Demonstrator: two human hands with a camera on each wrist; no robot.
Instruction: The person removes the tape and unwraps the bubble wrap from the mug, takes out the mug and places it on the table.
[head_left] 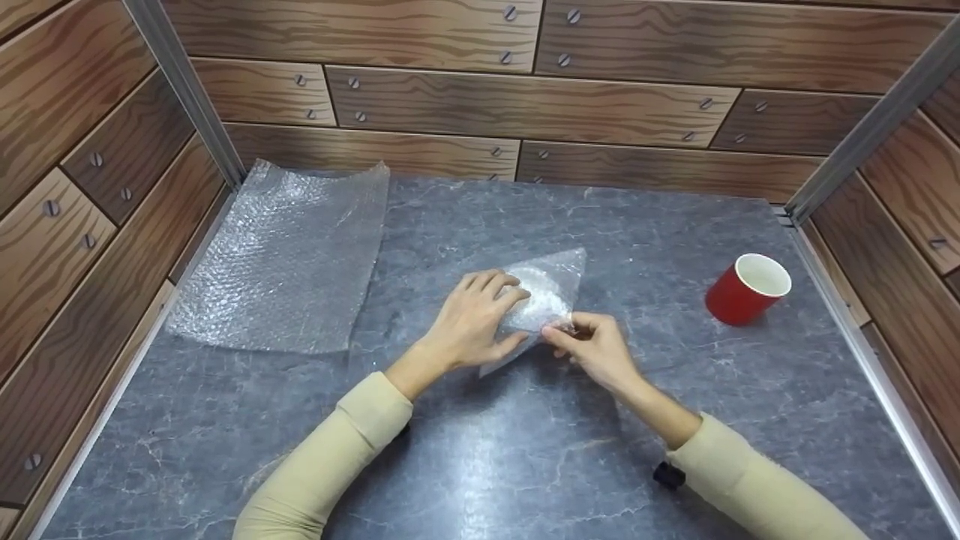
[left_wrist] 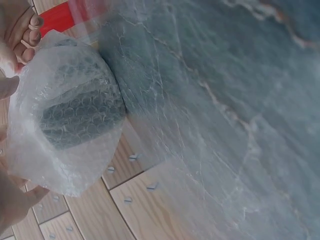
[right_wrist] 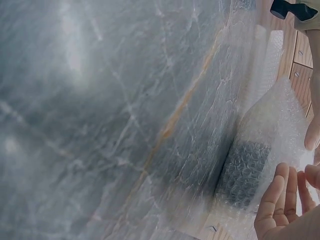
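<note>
A bundle of bubble wrap [head_left: 536, 296] stands mid-table, in front of me. Through its clear layers a dark patterned band [left_wrist: 80, 112] shows in the left wrist view; the thing inside is otherwise veiled. My left hand [head_left: 476, 315] rests against the bundle's left side, fingers spread and lightly bent, thumb toward me. With thumb and forefinger, my right hand [head_left: 600, 349] pinches the wrap's near right edge. In the right wrist view the right hand's fingers [right_wrist: 280, 200] lie alongside the wrap. Pointed corners of film stick out at the far right and near left.
A flat sheet of bubble wrap [head_left: 281, 259] lies at the back left. Toward the right side stands a red mug [head_left: 739, 292] with a white inside. Wood-patterned walls [head_left: 450, 97] enclose the grey marbled table [head_left: 480, 457] at the back and both sides.
</note>
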